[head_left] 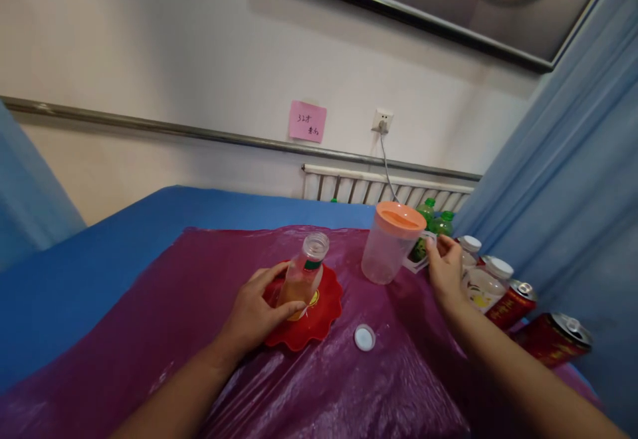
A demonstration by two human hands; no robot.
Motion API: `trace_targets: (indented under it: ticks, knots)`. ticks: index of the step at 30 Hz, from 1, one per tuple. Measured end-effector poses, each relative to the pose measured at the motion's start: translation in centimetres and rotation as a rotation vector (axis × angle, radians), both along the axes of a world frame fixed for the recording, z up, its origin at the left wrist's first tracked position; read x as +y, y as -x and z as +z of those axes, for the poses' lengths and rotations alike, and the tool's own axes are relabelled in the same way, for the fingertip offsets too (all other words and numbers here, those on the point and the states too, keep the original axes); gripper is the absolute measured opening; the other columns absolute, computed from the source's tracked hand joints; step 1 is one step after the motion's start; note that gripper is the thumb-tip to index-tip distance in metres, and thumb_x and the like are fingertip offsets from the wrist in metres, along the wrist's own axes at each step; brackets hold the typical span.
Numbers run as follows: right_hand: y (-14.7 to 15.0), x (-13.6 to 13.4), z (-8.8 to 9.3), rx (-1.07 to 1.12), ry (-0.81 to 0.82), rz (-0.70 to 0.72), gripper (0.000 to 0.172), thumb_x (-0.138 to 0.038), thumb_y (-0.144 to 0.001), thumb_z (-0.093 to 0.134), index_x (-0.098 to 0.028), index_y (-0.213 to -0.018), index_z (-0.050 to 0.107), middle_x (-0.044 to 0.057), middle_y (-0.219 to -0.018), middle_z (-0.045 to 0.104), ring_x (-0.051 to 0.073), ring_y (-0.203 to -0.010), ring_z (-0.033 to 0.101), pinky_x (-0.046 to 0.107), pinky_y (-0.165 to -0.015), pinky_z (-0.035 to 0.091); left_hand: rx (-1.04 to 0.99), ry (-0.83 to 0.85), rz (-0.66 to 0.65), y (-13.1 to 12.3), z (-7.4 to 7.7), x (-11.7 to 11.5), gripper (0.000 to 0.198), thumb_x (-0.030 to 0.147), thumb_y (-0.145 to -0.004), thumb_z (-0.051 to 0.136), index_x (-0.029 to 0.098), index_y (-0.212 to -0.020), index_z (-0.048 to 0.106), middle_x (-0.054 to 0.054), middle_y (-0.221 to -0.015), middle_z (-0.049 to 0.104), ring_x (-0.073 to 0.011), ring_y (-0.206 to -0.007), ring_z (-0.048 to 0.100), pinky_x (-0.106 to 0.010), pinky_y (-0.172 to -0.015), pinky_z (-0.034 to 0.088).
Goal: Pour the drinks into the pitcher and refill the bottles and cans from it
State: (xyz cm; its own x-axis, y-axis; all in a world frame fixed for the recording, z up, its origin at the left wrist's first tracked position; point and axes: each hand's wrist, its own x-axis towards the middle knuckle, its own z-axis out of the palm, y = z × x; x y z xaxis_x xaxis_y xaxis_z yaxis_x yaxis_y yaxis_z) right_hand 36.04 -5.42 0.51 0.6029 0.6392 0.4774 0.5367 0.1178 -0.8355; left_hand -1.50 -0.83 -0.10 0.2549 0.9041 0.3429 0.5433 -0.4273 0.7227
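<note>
My left hand (259,306) is closed around a clear bottle (302,276), uncapped and with some amber liquid low inside. Beneath it lies a red plate (326,313) with a scalloped rim and a yellow mark in the middle. My right hand (445,267) grips the handle of a translucent pitcher (383,258) that wears an orange lid (400,217). Whether the pitcher touches the table is hard to tell. A white bottle cap (365,338) rests on the tabletop between my hands, in front of the pitcher.
Along the right edge stand green bottles (442,224), white-capped clear bottles (486,285) and red drink cans (553,341). Purple plastic sheeting (199,279) covers a blue table surface (134,233). A radiator (359,186) and a plugged-in cable (386,160) are at the wall behind.
</note>
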Motion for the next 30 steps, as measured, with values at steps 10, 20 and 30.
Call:
trace_targets:
  ticks: [10, 20, 30]
  knots:
    - [9.6, -7.8, -3.4, -0.480, 0.466, 0.592, 0.029, -0.029, -0.084, 0.064, -0.025, -0.113, 0.065, 0.009, -0.115, 0.065, 0.029, -0.108, 0.060, 0.048, -0.096, 0.047, -0.045, -0.001, 0.022, -0.4, 0.3, -0.3, 0.066, 0.045, -0.063, 0.082, 0.025, -0.124, 0.065, -0.005, -0.113, 0.073, -0.0286, -0.103, 0.071, -0.042, -0.088, 0.059]
    - [9.8, -6.8, -3.1, -0.357, 0.384, 0.561, 0.040, -0.033, -0.099, 0.047, -0.020, -0.135, 0.057, 0.012, -0.111, 0.063, 0.025, -0.101, 0.062, 0.042, -0.092, 0.049, -0.091, 0.032, -0.004, -0.4, 0.2, -0.7, 0.066, 0.038, -0.063, 0.083, 0.025, -0.125, 0.065, -0.008, -0.116, 0.071, -0.0282, -0.106, 0.069, -0.045, -0.090, 0.057]
    - [14.9, -1.3, 3.8, 0.433, -0.196, 0.628, 0.031, -0.044, -0.085, 0.074, -0.024, -0.103, 0.057, 0.002, -0.097, 0.066, 0.016, -0.086, 0.063, 0.029, -0.079, 0.052, -0.071, 0.040, -0.033, -0.2, 0.1, -0.8, 0.068, 0.038, -0.064, 0.084, 0.024, -0.127, 0.063, -0.009, -0.121, 0.068, -0.0285, -0.112, 0.066, -0.046, -0.098, 0.054]
